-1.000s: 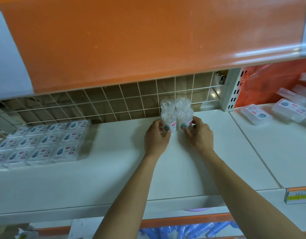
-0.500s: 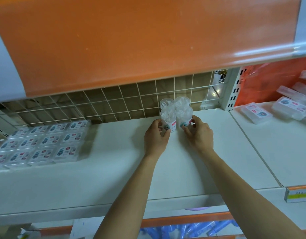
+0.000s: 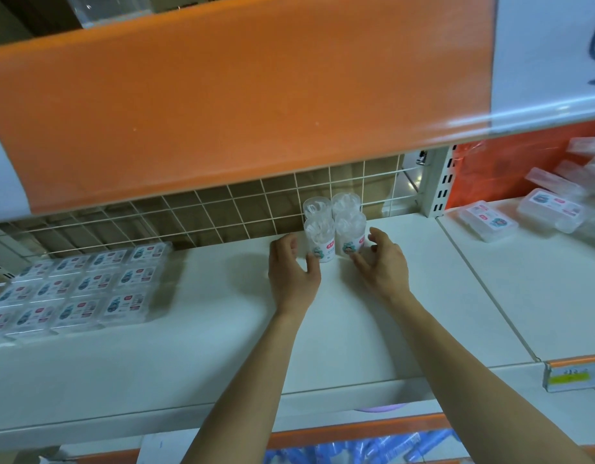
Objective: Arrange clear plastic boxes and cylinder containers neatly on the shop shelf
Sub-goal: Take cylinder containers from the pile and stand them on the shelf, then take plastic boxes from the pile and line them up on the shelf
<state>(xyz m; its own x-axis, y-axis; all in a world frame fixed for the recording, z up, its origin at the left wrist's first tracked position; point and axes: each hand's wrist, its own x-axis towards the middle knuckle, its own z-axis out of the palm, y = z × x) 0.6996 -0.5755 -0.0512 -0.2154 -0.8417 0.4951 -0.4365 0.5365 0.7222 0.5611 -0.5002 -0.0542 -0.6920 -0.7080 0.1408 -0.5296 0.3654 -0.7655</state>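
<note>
Both grips are loosely wide: the left hand (image 3: 294, 274) and right hand (image 3: 385, 267) flank four cylinders (image 3: 319, 234), fingertips by the front pair, contact unclear. The cylinders stand two by two at the back of the shelf (image 3: 222, 329), against the grid (image 3: 222, 212). Earlier, the fingers clasped them. Boxes (image 3: 78, 289) lie well left.

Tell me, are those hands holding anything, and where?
Nothing looks gripped. The left hand and right hand flank the front two cylinders, fingers loosely curled; whether they touch the bases is unclear.
</note>
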